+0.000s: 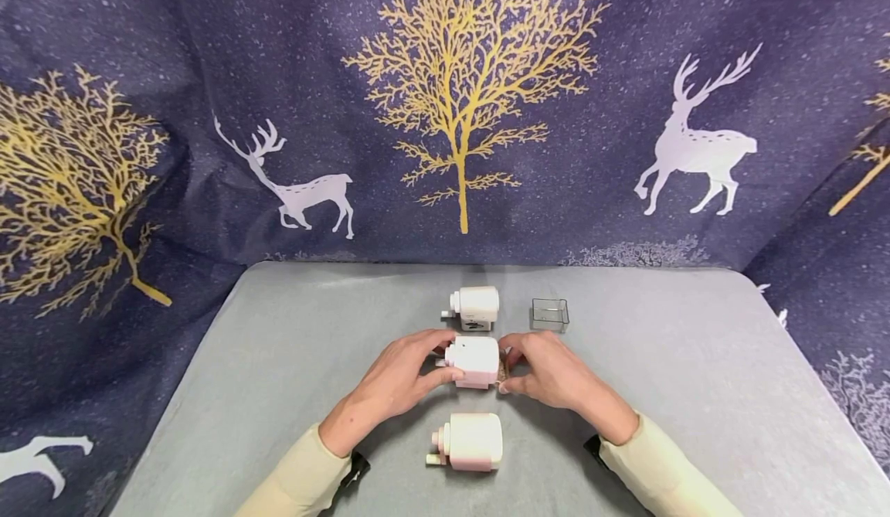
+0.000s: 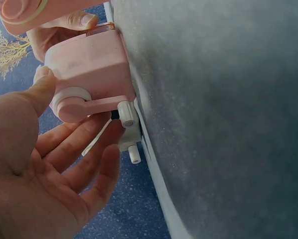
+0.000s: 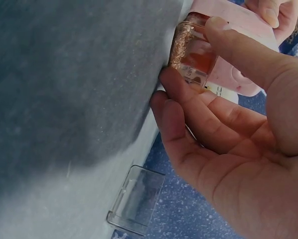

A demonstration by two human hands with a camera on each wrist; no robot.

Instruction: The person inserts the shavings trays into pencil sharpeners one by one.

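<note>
A pink crank pencil sharpener [image 1: 476,358] stands mid-table between both hands, its crank to the left. My left hand [image 1: 399,374] grips its body by the crank end, thumb on the near side and fingers on the far side. From the right, my right hand [image 1: 549,370] pinches a see-through shavings drawer [image 3: 196,57] between thumb and fingertips. Brown shavings [image 3: 181,47] lie inside that drawer, which is at the sharpener's right end. In the left wrist view, the crank handle [image 2: 126,113] passes close to the left fingers.
Behind stands a white crank sharpener [image 1: 478,301], and nearer the person a cream and pink one [image 1: 474,440]. Another see-through drawer [image 1: 550,316] sits on the grey table [image 1: 695,362] at the back right. A dark blue patterned cloth [image 1: 556,215] hangs beyond the far edge.
</note>
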